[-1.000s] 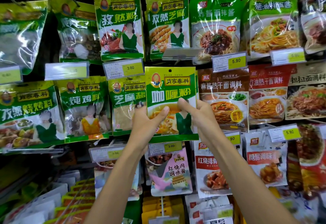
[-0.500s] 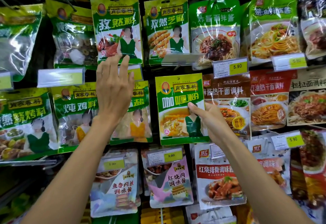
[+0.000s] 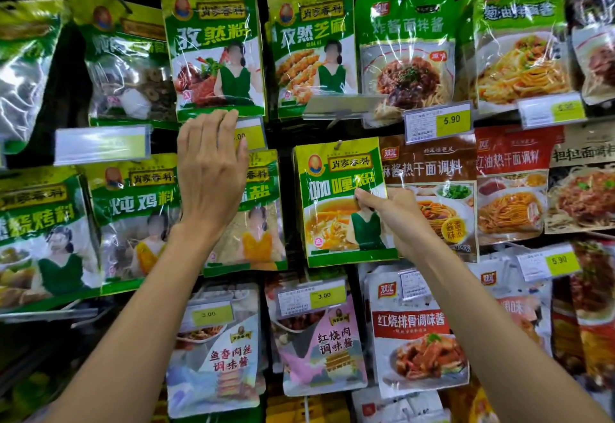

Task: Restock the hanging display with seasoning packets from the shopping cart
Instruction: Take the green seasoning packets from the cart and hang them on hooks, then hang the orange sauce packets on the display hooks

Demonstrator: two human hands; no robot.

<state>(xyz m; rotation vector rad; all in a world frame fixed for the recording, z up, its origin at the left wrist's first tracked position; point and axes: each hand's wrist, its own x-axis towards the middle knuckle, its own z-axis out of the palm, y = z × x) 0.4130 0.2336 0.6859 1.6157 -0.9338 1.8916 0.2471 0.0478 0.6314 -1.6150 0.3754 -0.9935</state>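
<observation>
Curry packet (image 3: 329, 223) mid-frame, pinched at right edge by right hand (image 3: 396, 216); left hand (image 3: 209, 173) flat, holding nothing. Could slide off hook (image 3: 338, 145) if released unseated.

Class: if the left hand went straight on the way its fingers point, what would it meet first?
Probably the bottom edge of the green packet just above the left hand; depth is unclear.

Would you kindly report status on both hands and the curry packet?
Left hand open, flat over a price tag. Right hand pinches curry packet, right edge; looks hung on its peg. Nothing blocking.
</observation>
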